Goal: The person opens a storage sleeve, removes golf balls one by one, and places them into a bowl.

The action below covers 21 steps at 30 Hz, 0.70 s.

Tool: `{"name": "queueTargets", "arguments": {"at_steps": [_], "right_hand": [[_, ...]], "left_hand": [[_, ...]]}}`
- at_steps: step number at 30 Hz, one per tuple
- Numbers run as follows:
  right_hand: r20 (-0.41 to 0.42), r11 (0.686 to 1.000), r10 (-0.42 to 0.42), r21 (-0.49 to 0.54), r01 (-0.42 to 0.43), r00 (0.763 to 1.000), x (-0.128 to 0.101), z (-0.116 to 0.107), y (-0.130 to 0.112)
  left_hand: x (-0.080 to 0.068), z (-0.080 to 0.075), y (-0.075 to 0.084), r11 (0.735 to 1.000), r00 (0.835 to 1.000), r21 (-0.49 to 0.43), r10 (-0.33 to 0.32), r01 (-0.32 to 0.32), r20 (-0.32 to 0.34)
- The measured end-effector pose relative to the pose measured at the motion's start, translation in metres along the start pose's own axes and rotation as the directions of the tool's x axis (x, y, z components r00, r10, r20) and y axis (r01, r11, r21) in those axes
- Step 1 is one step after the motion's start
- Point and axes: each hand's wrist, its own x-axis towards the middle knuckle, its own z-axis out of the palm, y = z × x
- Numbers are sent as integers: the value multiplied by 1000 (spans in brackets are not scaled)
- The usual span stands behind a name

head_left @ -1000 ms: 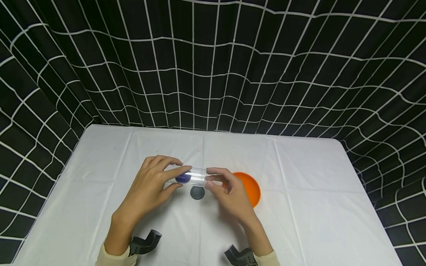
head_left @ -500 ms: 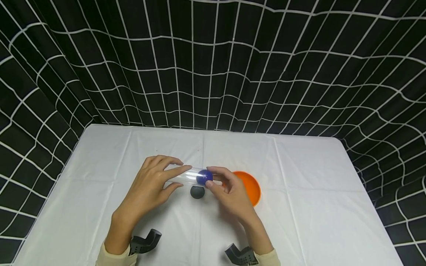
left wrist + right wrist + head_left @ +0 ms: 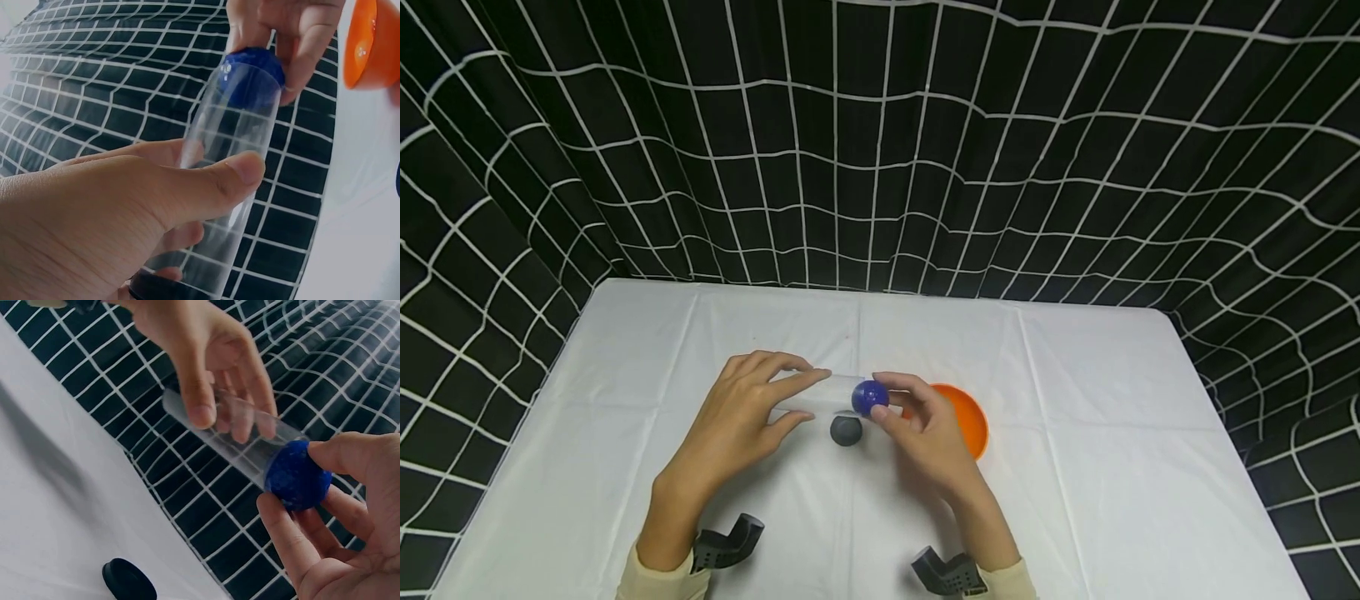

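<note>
A clear plastic tube [image 3: 837, 394] lies in my left hand [image 3: 741, 412], held sideways above the table with thumb and fingers around it. At its right end, a blue ball [image 3: 870, 398] sits partly in the tube's mouth and partly out. My right hand [image 3: 934, 433] pinches this ball between thumb and fingertips. The tube's other end has a dark closure [image 3: 169, 286], visible in the left wrist view. Below the tube, a round black cap [image 3: 846, 430] rests on the table; the right wrist view shows its hollow side.
An orange bowl [image 3: 967, 421] stands behind my right hand, partly hidden by it. A white cloth covers the table [image 3: 1120, 467]. Black curtain with a white grid [image 3: 880, 150] hangs along the far side and both sides. Black wrist cameras [image 3: 727, 546] jut from the wrists.
The blue ball has slid rightward through the tube, from near my left fingers to its right mouth, and my right fingers now hold it. The left hand has barely moved.
</note>
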Motion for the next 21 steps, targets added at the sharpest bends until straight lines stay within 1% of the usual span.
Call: {"name": "queueTargets", "arguments": {"at_steps": [5, 8, 13, 17, 21], "right_hand": [[-38, 1000, 20, -14, -20, 999, -1, -6, -3], [-63, 999, 26, -40, -29, 998, -2, -10, -4], [-100, 994, 4, -105, -15, 995, -4, -18, -6], [-100, 992, -14, -126, 1, 995, -6, -26, -6], [-84, 994, -16, -105, 7, 996, -9, -33, -7]], "left_hand": [[-2, -2, -2, 1000, 1000, -8, -20, 20, -13], [-2, -2, -3, 999, 999, -13, -30, 29, -14], [-4, -2, -5, 998, 999, -26, -54, 54, 0], [-5, -3, -6, 996, 997, -46, -77, 78, 11], [-7, -4, -7, 993, 996, -76, -89, 90, 12]]}}
